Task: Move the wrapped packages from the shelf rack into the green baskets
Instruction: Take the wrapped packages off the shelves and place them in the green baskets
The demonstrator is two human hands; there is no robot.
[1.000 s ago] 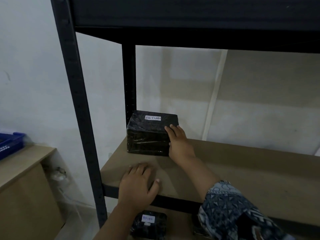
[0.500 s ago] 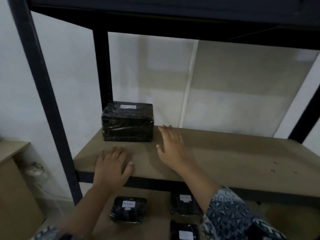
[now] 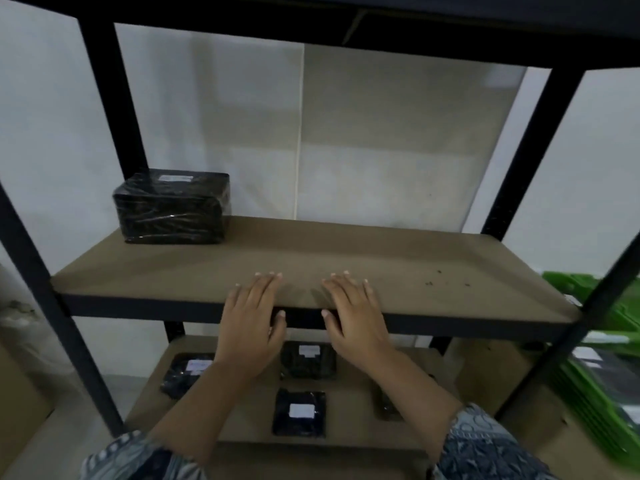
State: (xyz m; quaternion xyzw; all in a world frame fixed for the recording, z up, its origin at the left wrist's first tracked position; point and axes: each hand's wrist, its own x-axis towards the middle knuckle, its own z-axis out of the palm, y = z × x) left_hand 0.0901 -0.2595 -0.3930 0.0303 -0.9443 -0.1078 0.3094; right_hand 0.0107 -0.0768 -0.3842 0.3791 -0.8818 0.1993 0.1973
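The left hand (image 3: 249, 323) and right hand (image 3: 356, 320) lie flat on the front edge of the shelf (image 3: 398, 261), fingers straight and holding nothing, maybe to lean in, because the big wrapped package (image 3: 173, 207) sits far back in the left corner.

Five wrapped packages (image 3: 171, 209), two hands (image 3: 251, 327), one shelf rack (image 3: 415, 271), several stacked green baskets (image 3: 623, 320)

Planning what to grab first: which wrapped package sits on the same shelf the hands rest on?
The bulky black package at the back left corner of that shelf; the flatter packages all lie one shelf lower.
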